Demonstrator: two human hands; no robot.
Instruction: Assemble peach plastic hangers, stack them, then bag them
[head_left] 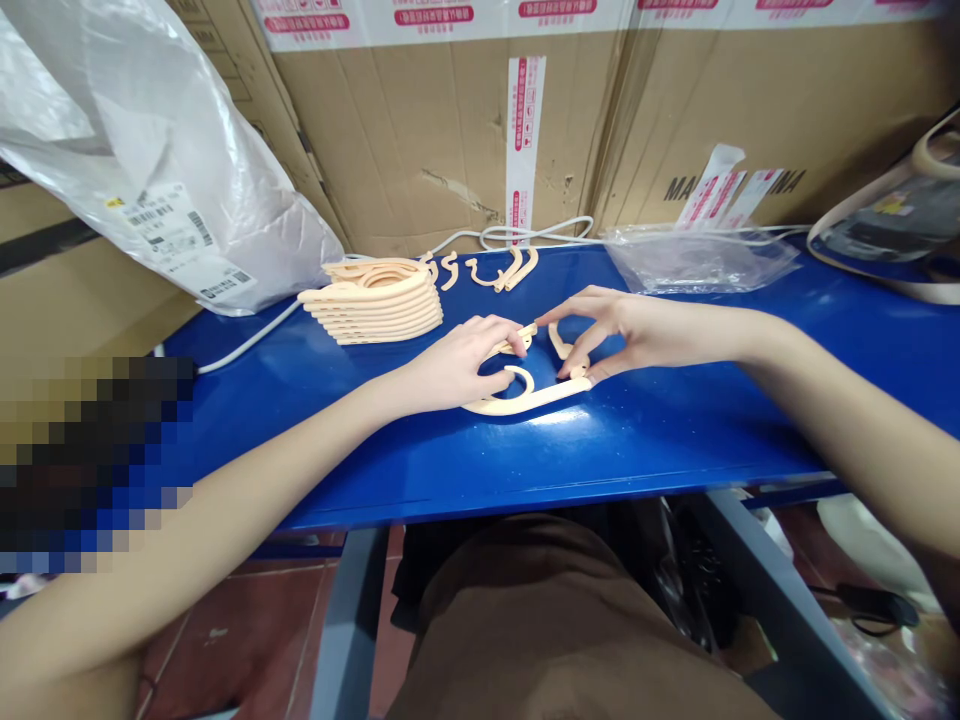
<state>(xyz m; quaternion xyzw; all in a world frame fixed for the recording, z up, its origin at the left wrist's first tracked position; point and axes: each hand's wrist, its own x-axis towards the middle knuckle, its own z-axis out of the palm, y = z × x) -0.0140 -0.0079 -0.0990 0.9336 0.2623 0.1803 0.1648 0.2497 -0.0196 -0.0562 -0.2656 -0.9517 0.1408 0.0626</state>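
Observation:
A cream plastic hanger piece lies on the blue table between my hands. My left hand curls over its left end, fingers pinching a small cream hook part. My right hand pinches the hanger's right end and a curved hook part with thumb and fingers. Both hands meet at the middle of the piece.
A stack of cream hangers sits left of my hands, with loose hook parts behind. A white plastic bag is at the left, a clear bag at the right, cardboard boxes behind, and a white cable.

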